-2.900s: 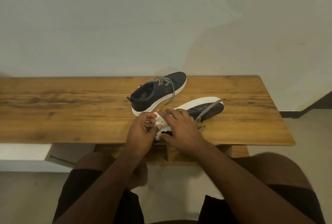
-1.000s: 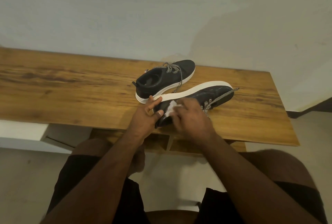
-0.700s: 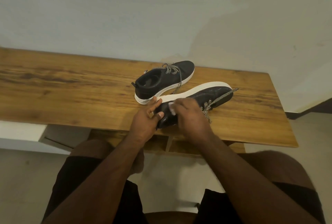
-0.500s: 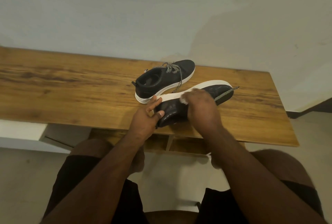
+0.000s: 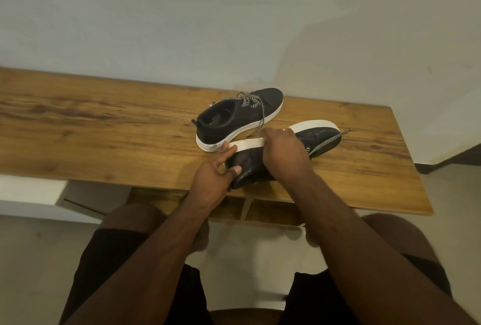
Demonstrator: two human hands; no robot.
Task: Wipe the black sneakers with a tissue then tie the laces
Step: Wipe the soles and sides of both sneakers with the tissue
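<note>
Where the wooden table (image 5: 104, 132) runs along a pale wall (image 5: 182, 17), only two black sneakers sit on it, and under its near edge open wooden compartments (image 5: 270, 211) show above the person's knees. The far sneaker (image 5: 234, 118) stands upright on its white sole, just behind the near one, its speckled laces (image 5: 251, 102) loose and one end trailing down toward the near shoe. The near sneaker (image 5: 320, 139) lies tipped on its side at the table's front edge, white sole turned away from the person, dark upper facing the camera, with a speckled lace (image 5: 329, 141) stretched across its toe. The left hand (image 5: 216, 171) is clamped on its heel, thumb over the black upper. The right hand (image 5: 283, 152) lies pressed over the middle of the shoe, fingers curled at the sole's edge; it covers the tissue, so I cannot tell how that is gripped.
</note>
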